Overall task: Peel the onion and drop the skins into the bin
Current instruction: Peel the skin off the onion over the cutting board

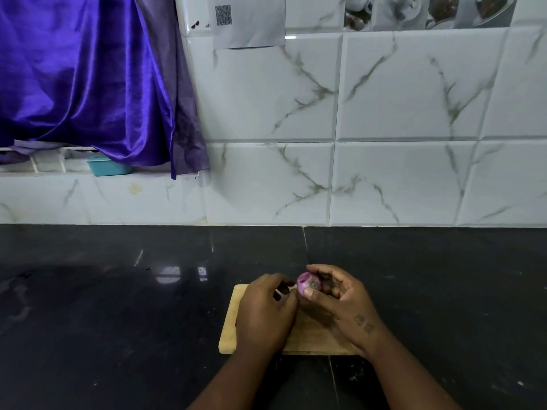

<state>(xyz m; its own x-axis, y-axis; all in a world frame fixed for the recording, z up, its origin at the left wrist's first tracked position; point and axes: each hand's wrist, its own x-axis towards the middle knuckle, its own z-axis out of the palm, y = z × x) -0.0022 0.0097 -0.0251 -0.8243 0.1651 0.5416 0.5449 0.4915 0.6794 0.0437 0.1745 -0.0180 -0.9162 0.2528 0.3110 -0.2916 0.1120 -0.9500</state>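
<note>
Peeling under way above the wooden board (229,329); no bin in view.

Far left, teal tub (108,167) on the sill, contents hidden. Left hand (266,312) pinched narrow on a pale strip of skin (291,289); right hand (340,294) cupped around the purple onion (307,284). Next, probably: pulling the strip free, then finding the bin.

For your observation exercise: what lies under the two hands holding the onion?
A wooden cutting board on the dark counter. The hands cover its middle, so anything lying there is hidden.
</note>
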